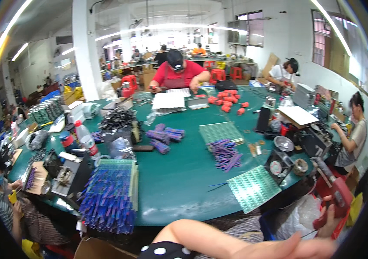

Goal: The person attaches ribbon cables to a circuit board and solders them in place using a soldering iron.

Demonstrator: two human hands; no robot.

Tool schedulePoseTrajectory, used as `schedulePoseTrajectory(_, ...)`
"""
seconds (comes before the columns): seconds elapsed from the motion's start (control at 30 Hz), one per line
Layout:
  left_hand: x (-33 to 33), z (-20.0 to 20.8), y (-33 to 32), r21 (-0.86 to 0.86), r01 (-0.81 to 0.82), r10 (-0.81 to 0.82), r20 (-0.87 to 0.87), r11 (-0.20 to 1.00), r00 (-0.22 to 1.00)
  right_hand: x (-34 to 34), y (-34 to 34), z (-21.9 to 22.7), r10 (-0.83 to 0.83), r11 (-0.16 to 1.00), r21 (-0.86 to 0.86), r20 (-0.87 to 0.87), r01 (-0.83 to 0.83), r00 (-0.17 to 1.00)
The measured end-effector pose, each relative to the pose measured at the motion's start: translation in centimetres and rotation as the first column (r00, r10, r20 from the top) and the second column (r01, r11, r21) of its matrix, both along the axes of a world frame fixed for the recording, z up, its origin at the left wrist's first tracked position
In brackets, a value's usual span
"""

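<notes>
From the lower edge my left arm, in a black sleeve with white dots, stretches to the right, and my left hand point(298, 249) lies partly cut off at the bottom, thumb apart from blurred fingers. A thin dark strand runs beside the thumb. Just above it, my right hand point(329, 222) has its fingers curled at the grip of a red heat gun point(341, 192), whose nozzle points up and left. Nearest on the table lies a green circuit board panel point(254, 188), with a blue wire point(217, 187) beside it. A clear plastic bag point(300, 220) bulges below the table edge.
Blue-purple wires point(108, 198) overhang the front left edge on a pale panel. Purple wires point(226, 154) cover part of another green panel point(223, 131). Wire bundles point(160, 139) lie mid-table. Across sits a person in red point(179, 75), near orange-red bundles point(227, 100). Others work at both sides.
</notes>
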State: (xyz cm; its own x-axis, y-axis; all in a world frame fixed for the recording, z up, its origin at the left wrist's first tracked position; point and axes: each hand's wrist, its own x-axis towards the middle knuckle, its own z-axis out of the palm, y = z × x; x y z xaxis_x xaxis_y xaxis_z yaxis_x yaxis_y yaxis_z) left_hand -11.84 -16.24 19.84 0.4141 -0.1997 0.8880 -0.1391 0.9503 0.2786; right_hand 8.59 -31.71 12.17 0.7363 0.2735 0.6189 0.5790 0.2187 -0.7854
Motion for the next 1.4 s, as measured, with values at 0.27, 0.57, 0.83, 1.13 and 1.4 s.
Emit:
schedulePoseTrajectory(0.27, 3.0, -4.1, 11.8, 0.765, -0.223, 0.264, 0.071, 0.604, 0.962, 1.4, 1.1, -6.2, 0.058, 0.997, 0.06, -0.075, -0.054, 0.995)
schedulePoseTrajectory(0.57, 12.5, -15.4, 29.4, 0.57, -0.035, 0.542, 0.759, -0.821, -0.36, 1.1, 5.0, -13.7, 0.243, 0.956, -0.091, -0.295, -0.28, 0.924)
schedulePoseTrajectory(0.83, 19.3, -18.3, 29.9, 0.203, 0.231, 0.17, 0.973, -0.952, -0.158, 1.9, 5.6, -14.5, 0.228, 0.883, -0.308, -0.379, -0.354, 0.897)
schedulePoseTrajectory(1.13, 18.8, -17.7, 31.3, 0.333, 0.16, 0.314, 0.94, -0.929, -0.131, 2.0, 6.5, -14.9, 0.256, 0.873, -0.243, -0.511, -0.423, 0.821)
schedulePoseTrajectory(1.4, 14.2, -15.2, 31.8, 0.97, -0.21, 0.969, -0.166, 0.126, -0.182, 1.3, 6.4, -14.5, 0.245, 0.87, -0.24, -0.546, -0.43, 0.801)
